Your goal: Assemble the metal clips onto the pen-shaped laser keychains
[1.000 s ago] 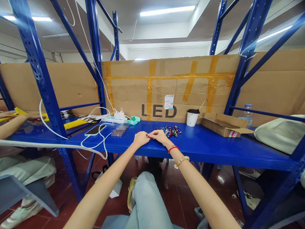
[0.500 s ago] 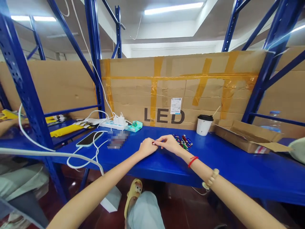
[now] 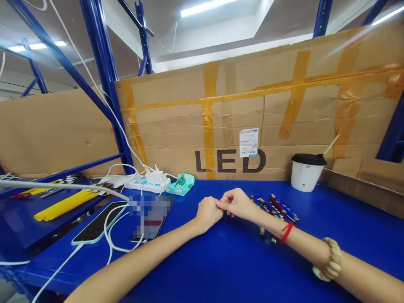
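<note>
My left hand (image 3: 208, 213) and my right hand (image 3: 237, 203) meet fingertip to fingertip on the blue shelf top (image 3: 227, 261). Both are closed in a pinch on something small between them that I cannot make out. Just right of my right hand lies a heap of small pen-like items (image 3: 274, 208), red, green and metallic. A red string and a bead bracelet sit on my right wrist.
A white lidded cup (image 3: 307, 171) stands at the back right before the taped "LED" cardboard wall (image 3: 252, 122). A phone (image 3: 97, 222) on a white cable, a power strip (image 3: 148, 183) and a teal packet (image 3: 180, 184) lie left. A cardboard box (image 3: 366, 185) sits far right.
The view has moved closer and lower toward the shelf. My hands stay pinched together near the heap of small items.
</note>
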A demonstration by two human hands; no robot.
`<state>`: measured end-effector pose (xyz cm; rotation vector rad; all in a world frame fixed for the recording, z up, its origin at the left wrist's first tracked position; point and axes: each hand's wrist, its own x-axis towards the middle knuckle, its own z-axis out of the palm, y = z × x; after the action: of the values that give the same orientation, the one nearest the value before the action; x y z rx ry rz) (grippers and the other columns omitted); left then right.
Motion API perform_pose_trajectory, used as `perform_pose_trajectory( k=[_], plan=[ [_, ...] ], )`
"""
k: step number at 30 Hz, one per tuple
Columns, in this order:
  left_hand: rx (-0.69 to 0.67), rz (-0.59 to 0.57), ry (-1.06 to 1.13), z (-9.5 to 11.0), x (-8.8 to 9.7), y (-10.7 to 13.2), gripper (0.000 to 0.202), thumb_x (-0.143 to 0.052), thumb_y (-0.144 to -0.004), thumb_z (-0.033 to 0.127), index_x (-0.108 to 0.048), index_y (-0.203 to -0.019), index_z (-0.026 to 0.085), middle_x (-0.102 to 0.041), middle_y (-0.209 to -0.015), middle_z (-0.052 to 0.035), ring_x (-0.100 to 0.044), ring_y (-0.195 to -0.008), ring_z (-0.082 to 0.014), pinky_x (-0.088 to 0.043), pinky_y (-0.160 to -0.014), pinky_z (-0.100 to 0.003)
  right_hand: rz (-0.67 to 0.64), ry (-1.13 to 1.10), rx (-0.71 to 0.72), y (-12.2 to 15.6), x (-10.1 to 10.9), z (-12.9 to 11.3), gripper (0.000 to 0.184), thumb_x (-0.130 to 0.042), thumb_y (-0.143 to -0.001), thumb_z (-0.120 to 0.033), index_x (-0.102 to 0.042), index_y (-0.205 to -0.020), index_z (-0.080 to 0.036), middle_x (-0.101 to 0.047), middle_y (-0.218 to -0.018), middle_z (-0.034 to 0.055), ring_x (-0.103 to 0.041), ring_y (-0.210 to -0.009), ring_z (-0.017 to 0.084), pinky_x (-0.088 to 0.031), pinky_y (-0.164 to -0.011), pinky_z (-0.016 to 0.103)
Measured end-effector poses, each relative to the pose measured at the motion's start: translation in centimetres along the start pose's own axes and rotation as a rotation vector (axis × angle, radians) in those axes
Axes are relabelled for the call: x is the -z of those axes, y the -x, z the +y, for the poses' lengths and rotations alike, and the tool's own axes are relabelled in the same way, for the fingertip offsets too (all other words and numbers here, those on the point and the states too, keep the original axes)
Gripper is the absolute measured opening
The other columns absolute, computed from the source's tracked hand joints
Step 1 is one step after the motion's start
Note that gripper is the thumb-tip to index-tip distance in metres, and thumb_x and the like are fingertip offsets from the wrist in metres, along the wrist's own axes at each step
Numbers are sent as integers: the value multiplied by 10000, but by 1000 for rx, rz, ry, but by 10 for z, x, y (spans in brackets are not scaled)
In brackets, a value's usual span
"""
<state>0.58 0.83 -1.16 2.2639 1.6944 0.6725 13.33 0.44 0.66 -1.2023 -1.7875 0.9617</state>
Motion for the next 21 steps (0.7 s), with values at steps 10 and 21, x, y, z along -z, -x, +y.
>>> perform_pose_trajectory(
  k=[10,21],
  plan=[
    [-119,-39,-68,7,2,-4,269,-464,-777,304,-702,-705,202,-669,-681,-44,-599,-657,-164,-307,-532,-240,-103,28,-74,14,24,-4,349,-645,-695,-469,-697,-724,-125,-650,-664,42,-526,-523,69,-424,-399,145],
    [-128,40,33,3,-1,-4,214,-482,-726,263,-608,-574,178,-573,-570,-3,-485,-562,-119,-267,-504,-230,47,632,276,23,43,17,323,-615,-734,-446,-702,-933,-208,-680,-966,48,-629,-806,184,-488,-735,291]
  ],
)
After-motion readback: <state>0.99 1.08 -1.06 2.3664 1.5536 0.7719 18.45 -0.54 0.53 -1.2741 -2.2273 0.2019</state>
